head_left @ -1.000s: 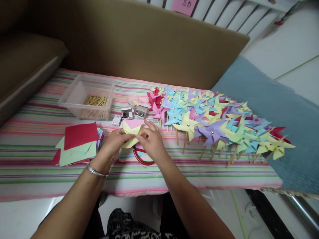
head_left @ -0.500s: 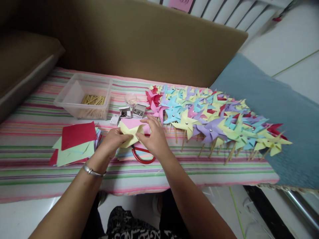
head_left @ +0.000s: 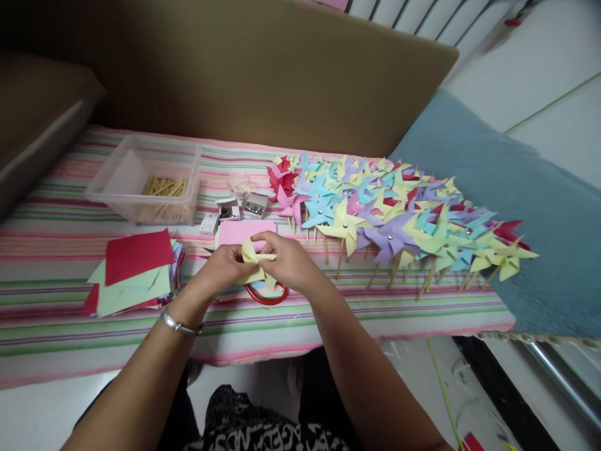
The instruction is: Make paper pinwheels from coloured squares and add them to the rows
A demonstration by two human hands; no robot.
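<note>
Both my hands meet over the striped cloth and pinch one yellow paper piece whose corners are folded inward. My left hand grips its left side, fingers closed. My right hand curls over its top and right side. Just beyond them lies a pink paper square. Red-handled scissors lie under my hands, mostly hidden. A silver bracelet sits on my left wrist.
A stack of cut coloured paper with red on top lies at the left. Behind it stand a clear tub of wooden sticks, two small pin boxes and a small clear cup. Several finished pinwheels cover the right side.
The yellow paper was flat over the pink sheet; its corners are now folded in, and my hands have drawn it nearer. The pink square now lies uncovered. The camera shifted slightly.
</note>
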